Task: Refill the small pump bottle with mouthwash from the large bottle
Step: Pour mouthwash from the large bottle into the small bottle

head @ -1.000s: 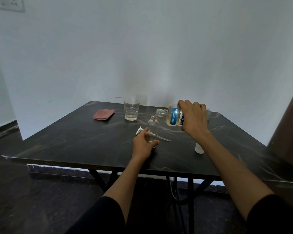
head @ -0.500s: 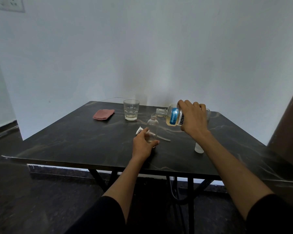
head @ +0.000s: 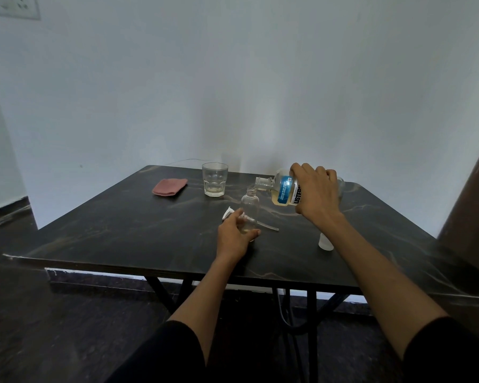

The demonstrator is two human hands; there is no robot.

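At frame centre, our left hand (head: 234, 236) grips the base of the upright small pump bottle (head: 250, 208); just right, our right hand (head: 317, 196) grasps the tilted mouthwash bottle (head: 281, 189), mouth above its open neck.

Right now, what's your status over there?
Left hand holds small bottle upright, open. Right hand tips large bottle at its neck. Nothing in the way.
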